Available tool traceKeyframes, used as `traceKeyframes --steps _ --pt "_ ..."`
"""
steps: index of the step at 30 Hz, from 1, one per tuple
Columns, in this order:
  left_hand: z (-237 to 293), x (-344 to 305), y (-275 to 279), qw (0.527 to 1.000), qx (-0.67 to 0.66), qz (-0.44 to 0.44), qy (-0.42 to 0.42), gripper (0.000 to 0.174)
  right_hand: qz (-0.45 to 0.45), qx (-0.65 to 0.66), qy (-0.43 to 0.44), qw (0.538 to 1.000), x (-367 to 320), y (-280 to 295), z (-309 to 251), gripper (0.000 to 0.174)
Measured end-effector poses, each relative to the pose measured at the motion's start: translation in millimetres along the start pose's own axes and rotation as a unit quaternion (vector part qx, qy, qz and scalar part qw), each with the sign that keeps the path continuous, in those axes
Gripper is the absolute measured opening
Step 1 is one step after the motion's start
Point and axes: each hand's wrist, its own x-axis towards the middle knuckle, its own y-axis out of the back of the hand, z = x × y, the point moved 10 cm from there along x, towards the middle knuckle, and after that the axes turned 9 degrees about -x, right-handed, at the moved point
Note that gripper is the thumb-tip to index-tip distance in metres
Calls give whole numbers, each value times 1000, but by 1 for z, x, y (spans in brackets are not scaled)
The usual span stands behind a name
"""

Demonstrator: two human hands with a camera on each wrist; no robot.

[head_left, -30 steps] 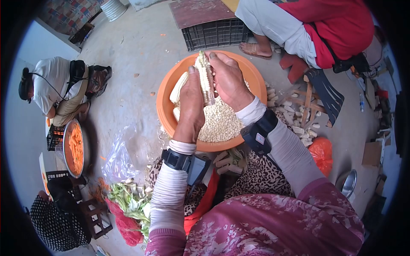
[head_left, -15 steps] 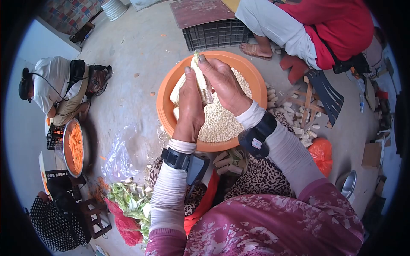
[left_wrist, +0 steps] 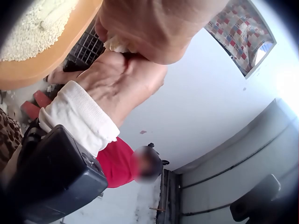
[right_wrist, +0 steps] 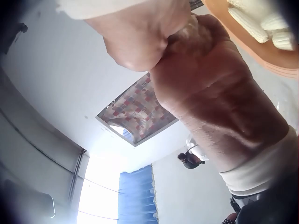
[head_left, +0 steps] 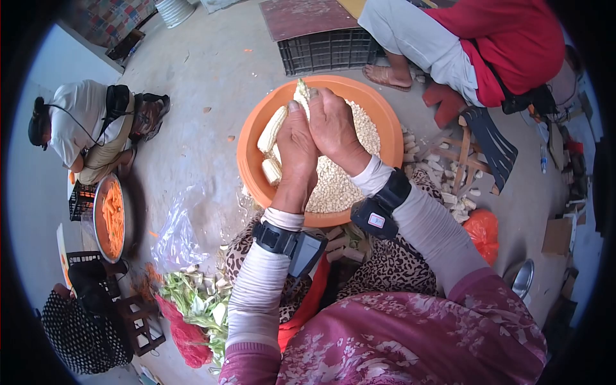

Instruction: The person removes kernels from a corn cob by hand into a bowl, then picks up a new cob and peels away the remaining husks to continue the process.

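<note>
Both hands meet over an orange basin (head_left: 251, 173) and grip one corn cob (head_left: 302, 94), its tip poking out above the thumbs. My left hand (head_left: 297, 144) wraps its left side; my right hand (head_left: 337, 131) presses against it from the right, the two palms touching. Most of the cob is hidden by the hands; the left wrist view shows a bit of the cob (left_wrist: 119, 45) between them. Loose pale kernels (head_left: 330, 186) fill the basin. Whole cobs (head_left: 273, 128) lie along its left side, also seen as cobs (right_wrist: 247, 24) in the right wrist view.
Stripped cobs (head_left: 433, 170) and a wooden stool frame (head_left: 463, 154) lie right of the basin. A black crate (head_left: 327, 51) stands beyond it. Husks (head_left: 199, 305) and a clear plastic bag (head_left: 179, 234) are at left. Other people sit at the left and upper right.
The hands have closed together around the cob, covering more of it. The left hand has shifted slightly right, exposing more of the cobs at the basin's left side.
</note>
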Motion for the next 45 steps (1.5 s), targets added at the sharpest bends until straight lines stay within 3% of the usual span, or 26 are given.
traceKeyframes --steps 3,7,9,13,15,22,26,28,32,38,40,42,43,45 --pt "-7 1 8 998 30 18 51 48 30 21 30 999 2 4 0 30" --pt "0 -1 5 996 -58 31 56 52 32 130 34 990 3 1 6 32" --pt "-6 -1 0 995 -58 -25 80 55 -67 236 -20 969 1 -14 10 38" --pt "-10 -4 7 991 -49 23 122 57 -85 200 -30 976 -5 -16 2 46" --pt "-8 -6 6 991 -51 16 125 57 -58 151 46 986 -6 -17 -6 49" --pt "-4 -2 9 995 -57 39 66 61 -29 75 51 995 -7 -12 -7 37" --pt "-3 -4 11 994 -62 47 79 60 -58 137 30 988 -7 -15 -7 39" --pt "-3 -4 10 993 -58 40 92 59 -117 201 37 972 -12 -22 -18 41" --pt "-3 -3 13 993 -68 41 85 57 -117 164 37 979 -10 -27 -13 42" --pt "-1 1 14 998 -44 31 45 58 -83 108 63 989 -7 -27 -8 42" --pt "-4 2 16 997 -37 38 53 58 -26 69 84 994 -6 -20 -8 40" --pt "1 5 15 999 -33 25 12 58 -22 64 81 994 -6 -20 -6 39" --pt "2 4 14 999 -33 24 12 58 -18 59 78 995 -6 -19 -5 38" --pt "-9 0 19 994 -22 52 91 58 -18 62 79 995 -3 -18 -3 38"
